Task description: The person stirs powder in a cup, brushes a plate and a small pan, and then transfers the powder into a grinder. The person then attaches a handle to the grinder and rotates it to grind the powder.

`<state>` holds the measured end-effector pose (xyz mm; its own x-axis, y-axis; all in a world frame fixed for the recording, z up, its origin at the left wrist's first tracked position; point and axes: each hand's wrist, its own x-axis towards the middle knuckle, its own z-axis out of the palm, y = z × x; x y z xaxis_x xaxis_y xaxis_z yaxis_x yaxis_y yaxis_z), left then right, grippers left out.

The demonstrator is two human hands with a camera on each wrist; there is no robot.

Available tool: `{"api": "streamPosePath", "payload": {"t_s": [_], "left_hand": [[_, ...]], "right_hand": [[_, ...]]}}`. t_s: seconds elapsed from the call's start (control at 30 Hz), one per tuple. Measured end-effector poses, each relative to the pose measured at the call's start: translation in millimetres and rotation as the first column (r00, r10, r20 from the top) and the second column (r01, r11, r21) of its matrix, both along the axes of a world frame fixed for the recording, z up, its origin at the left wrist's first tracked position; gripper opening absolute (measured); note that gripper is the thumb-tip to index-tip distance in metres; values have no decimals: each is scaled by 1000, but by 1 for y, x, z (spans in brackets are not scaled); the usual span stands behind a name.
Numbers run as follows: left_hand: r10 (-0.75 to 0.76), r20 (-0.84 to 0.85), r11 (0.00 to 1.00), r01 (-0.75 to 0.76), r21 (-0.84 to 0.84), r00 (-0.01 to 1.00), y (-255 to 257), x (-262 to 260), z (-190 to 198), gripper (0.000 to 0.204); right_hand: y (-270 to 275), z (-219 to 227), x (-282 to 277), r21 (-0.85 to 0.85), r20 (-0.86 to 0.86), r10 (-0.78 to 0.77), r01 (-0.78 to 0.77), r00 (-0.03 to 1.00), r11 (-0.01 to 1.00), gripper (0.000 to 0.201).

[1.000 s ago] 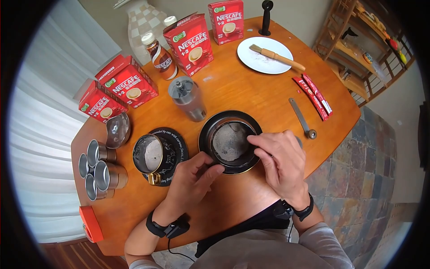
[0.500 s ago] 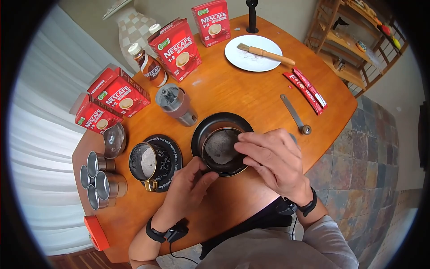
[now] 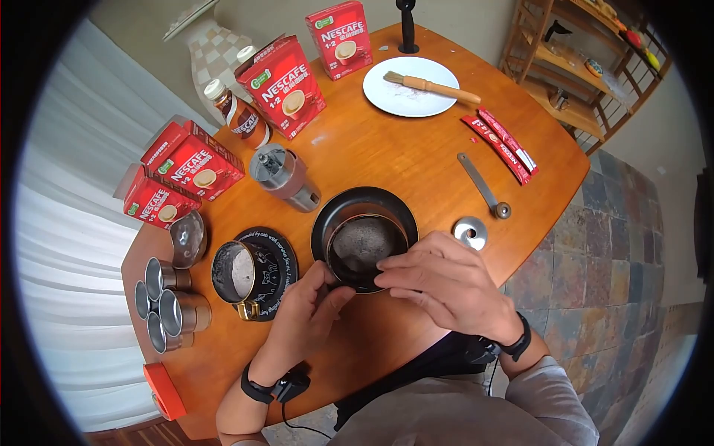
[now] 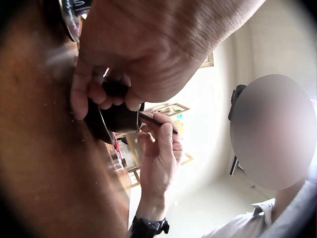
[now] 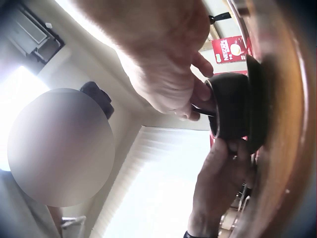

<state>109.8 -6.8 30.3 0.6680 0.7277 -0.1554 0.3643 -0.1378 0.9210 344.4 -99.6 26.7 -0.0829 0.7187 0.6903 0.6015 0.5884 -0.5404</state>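
Note:
A black cup (image 5: 233, 104) stands on a black saucer (image 3: 364, 198) near the table's front, with a greyish, mottled layer (image 3: 364, 239) inside. My left hand (image 3: 303, 306) is at the cup's near left side, where its fingers grip the dark handle (image 4: 115, 89). Above the rim's near right side, my right hand (image 3: 460, 286) pinches a thin dark stick-like handle (image 4: 148, 119). Its lower end goes into the cup and is hidden. Left of these, a second dark cup (image 3: 242, 271) holding pale powder sits on a black printed coaster (image 3: 281, 260).
A grinder (image 3: 284, 178) stands behind the saucer. To the right lie a metal disc (image 3: 480, 235), a crank (image 3: 480, 182) and red sachets (image 3: 506, 145). Farther back is a white plate (image 3: 379, 93) with a brush (image 3: 439, 88). Metal cups (image 3: 178, 312) and red boxes (image 3: 195, 169) line the left.
My right hand has moved from the cup's right rim to its near right side, uncovering the metal disc. The layer in the cup looks darker. My left hand stays at the handle.

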Motion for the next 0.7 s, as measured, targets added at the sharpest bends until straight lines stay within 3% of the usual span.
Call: {"api": "streamPosePath", "payload": {"t_s": [0.1,0.2,0.4,0.6,0.7], "left_hand": [[1,15,1000,-1,0,1000,-1,1,-1,14],[1,15,1000,-1,9,1000,-1,0,-2,14],[-1,1,1000,1,16,1000,-1,0,-1,14],[-1,9,1000,1,25,1000,-2,1,-1,15],[6,24,1000,-7,26,1000,-1,1,-3,15]], "right_hand": [[1,2,6,-12,-89,-26,25,996,1000,29],[8,-1,-3,42,-83,-149,153,985,987,27],[-3,1,1,-102,-66,-65,58,996,993,26],[10,-6,-13,12,-159,-186,190,970,982,22],[2,-2,-13,-77,-108,-135,127,985,989,22]]}}
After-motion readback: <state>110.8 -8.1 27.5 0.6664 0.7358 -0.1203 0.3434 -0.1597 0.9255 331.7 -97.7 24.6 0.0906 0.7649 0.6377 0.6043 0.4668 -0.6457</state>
